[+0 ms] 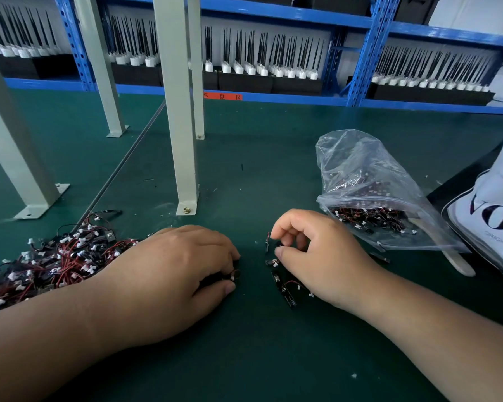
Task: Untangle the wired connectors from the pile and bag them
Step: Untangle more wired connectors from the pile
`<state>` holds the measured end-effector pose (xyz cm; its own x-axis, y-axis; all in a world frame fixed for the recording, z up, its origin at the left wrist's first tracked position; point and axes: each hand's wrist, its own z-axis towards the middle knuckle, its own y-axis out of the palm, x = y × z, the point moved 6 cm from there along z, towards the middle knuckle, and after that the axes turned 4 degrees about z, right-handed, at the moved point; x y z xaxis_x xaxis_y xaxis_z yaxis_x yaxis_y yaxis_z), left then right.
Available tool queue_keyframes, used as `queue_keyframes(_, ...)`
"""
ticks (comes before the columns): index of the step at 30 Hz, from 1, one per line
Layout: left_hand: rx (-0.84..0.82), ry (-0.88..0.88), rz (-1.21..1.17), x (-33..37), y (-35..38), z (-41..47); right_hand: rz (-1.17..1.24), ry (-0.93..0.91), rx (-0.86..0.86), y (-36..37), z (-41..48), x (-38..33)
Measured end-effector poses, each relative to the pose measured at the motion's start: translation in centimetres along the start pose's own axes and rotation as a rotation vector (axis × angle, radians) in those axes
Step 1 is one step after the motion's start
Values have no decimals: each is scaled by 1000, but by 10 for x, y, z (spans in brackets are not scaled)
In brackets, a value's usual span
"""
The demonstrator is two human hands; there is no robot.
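A tangled pile of wired connectors (50, 262), red and black wires with white plugs, lies on the green mat at the left. My left hand (174, 271) rests beside the pile, its fingers curled round a few black connectors at the fingertips. My right hand (311, 256) pinches a black connector between thumb and forefinger; a few separated connectors (285, 288) lie under it. A clear zip bag (372, 195) partly filled with connectors lies open-mouthed just right of my right hand.
Grey steel posts (183, 158) bolted to the green mat (244, 358) stand behind my hands. A white printed bag (494, 216) sits at the right edge. A pale flat stick (459, 262) lies under the zip bag. Blue shelving (360, 53) holds black-bristled parts.
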<state>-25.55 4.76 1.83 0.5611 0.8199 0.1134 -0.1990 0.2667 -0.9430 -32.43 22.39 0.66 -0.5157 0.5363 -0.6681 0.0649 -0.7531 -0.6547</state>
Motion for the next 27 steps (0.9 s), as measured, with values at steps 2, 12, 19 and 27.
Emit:
queue_keyframes(2,-3,-19,-1,-2,0,0,12,-19,-13,1,-1,-3)
queue_keyframes(12,-30,-40,12,-1,0,0,-84,-198,-112,8,-11,-24)
queue_keyframes(19,-79,23,-3,4,1,1,263,-121,-36,7,-10,-27)
queue_keyframes(27,-73,35,-3,4,3,0,355,147,166,-12,1,6)
